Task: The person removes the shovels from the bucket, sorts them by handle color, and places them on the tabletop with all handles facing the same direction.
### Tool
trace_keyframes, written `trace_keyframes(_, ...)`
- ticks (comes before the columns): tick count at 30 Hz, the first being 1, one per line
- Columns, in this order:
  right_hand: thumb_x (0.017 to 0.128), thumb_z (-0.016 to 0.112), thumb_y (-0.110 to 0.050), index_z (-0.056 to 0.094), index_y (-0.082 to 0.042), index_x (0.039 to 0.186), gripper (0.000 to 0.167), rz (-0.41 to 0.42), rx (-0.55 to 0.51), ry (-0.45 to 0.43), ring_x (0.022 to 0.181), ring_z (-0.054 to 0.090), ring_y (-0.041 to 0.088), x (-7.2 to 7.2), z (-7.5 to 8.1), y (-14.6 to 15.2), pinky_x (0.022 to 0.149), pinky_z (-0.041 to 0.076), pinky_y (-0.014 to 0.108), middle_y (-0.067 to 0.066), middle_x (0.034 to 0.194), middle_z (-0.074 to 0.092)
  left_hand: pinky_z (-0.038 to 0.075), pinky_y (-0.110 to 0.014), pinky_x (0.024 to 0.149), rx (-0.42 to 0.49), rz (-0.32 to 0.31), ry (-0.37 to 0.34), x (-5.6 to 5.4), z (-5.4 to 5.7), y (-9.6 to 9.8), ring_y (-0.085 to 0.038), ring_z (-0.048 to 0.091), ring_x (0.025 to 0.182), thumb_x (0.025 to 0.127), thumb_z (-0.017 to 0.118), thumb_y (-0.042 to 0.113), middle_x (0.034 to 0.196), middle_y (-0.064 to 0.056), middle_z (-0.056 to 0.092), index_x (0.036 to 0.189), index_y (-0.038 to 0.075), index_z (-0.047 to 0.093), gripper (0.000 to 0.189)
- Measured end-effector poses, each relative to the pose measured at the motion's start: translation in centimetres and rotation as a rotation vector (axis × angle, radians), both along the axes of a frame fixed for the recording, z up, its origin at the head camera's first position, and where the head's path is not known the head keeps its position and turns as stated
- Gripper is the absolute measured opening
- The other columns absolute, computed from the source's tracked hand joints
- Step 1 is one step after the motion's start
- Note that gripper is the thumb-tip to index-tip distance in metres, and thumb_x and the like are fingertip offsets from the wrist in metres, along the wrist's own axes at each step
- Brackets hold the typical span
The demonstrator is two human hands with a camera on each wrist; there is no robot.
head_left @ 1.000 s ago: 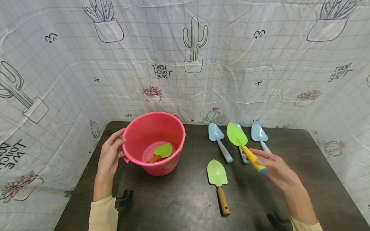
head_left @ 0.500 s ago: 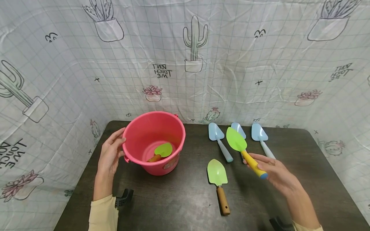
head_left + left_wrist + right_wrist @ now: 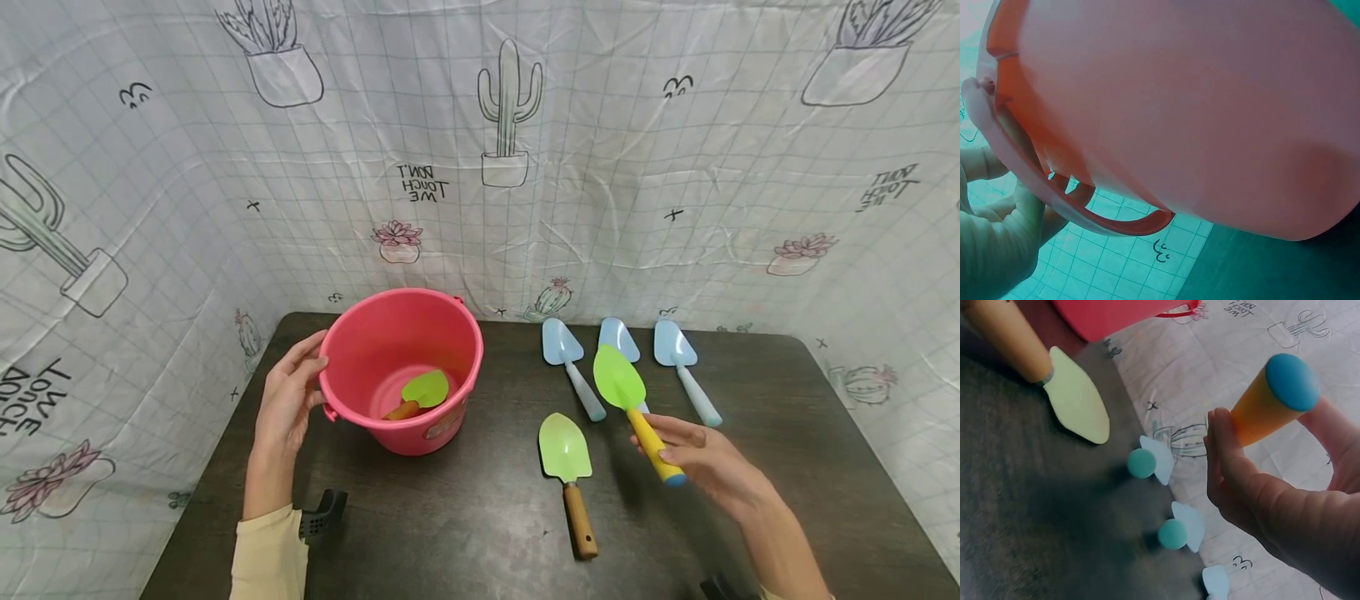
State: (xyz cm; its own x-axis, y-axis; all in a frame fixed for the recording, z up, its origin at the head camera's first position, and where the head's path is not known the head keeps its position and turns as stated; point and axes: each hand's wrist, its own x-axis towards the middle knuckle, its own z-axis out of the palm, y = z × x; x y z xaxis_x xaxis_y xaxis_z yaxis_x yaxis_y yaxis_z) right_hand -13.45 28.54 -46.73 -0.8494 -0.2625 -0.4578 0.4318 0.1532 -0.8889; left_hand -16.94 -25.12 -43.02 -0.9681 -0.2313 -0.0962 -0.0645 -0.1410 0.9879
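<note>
My left hand (image 3: 283, 400) grips the left rim of a pink bucket (image 3: 390, 329), thumb over the edge. Inside the bucket lies a trowel (image 3: 426, 389) with a green blade and brown handle. In the left wrist view, the hand (image 3: 1004, 231) is beside the bucket's carrying handle (image 3: 1072, 206). My right hand (image 3: 716, 462) pinches the yellow handle of a green-bladed trowel (image 3: 619, 379), held raised with its blade pointing away. The right wrist view shows that handle's blue end (image 3: 1293, 382) between thumb and fingers.
A green trowel with a wooden handle (image 3: 579, 521) lies mid-table. Along the back edge lie a left pale blue trowel (image 3: 561, 342), a middle one (image 3: 618, 335) partly covered by the held trowel, and a right one (image 3: 675, 343). A patterned cloth (image 3: 600, 208) hangs behind the dark table (image 3: 465, 533).
My right hand has drawn the yellow-handled trowel toward me and slightly lower, uncovering more of the middle blue blade. The left hand and bucket stay in place.
</note>
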Motion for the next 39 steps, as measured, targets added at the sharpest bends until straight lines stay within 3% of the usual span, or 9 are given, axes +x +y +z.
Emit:
trace_keyframes(8,0.099,0.068,-0.017,0.023,0.008,0.159,0.079,0.036,0.02,-0.051,0.119,0.064,0.022,0.5,-1.1,0.4,0.1,0.045,0.05,0.009,0.134,0.066,0.062,-0.024,0.072,0.01,-0.001,0.005,-0.1,0.1,0.0,-0.015,0.071,0.104,0.107,0.05,0.009,0.127,-0.009,0.056,0.153,0.004,0.047,0.047)
trace_keyframes(16,0.099,0.067,-0.013,0.023,0.015,0.156,0.076,0.098,-0.031,-0.061,0.115,0.067,0.021,0.9,-2.1,1.3,0.095,0.053,0.039,0.008,0.13,0.068,0.062,-0.025,0.073,0.013,-0.006,0.006,-0.1,0.1,0.0,-0.015,0.07,0.106,0.106,0.051,0.009,0.127,-0.008,0.055,0.153,0.003,0.046,0.047)
trace_keyframes(22,0.1,0.065,-0.01,0.02,0.018,0.155,0.076,0.129,-0.045,-0.082,0.115,0.067,0.02,1.2,-2.8,2.0,0.095,0.054,0.036,0.01,0.131,0.068,0.061,-0.021,0.066,0.034,-0.029,0.045,-0.2,0.1,-0.2,-0.012,0.07,0.101,0.107,0.05,0.006,0.123,-0.008,0.054,0.153,0.0,0.044,0.047)
trace_keyframes(30,0.1,0.066,-0.013,0.021,0.019,0.154,0.077,0.16,-0.026,-0.113,0.114,0.067,0.023,1.7,-3.4,2.3,0.096,0.055,0.041,0.011,0.134,0.065,0.061,-0.021,0.068,0.026,-0.025,0.026,-0.2,0.0,-0.1,-0.012,0.07,0.102,0.107,0.051,0.008,0.125,-0.008,0.054,0.153,0.002,0.046,0.047)
trace_keyframes(39,0.098,0.067,-0.005,0.014,0.024,0.15,0.08,0.204,-0.084,-0.135,0.112,0.067,0.022,2.2,-4.0,2.8,0.097,0.057,0.037,0.006,0.126,0.065,0.062,-0.022,0.069,0.026,-0.021,0.031,-0.3,0.1,-0.2,-0.011,0.07,0.101,0.107,0.051,0.008,0.125,-0.007,0.055,0.154,0.001,0.045,0.047)
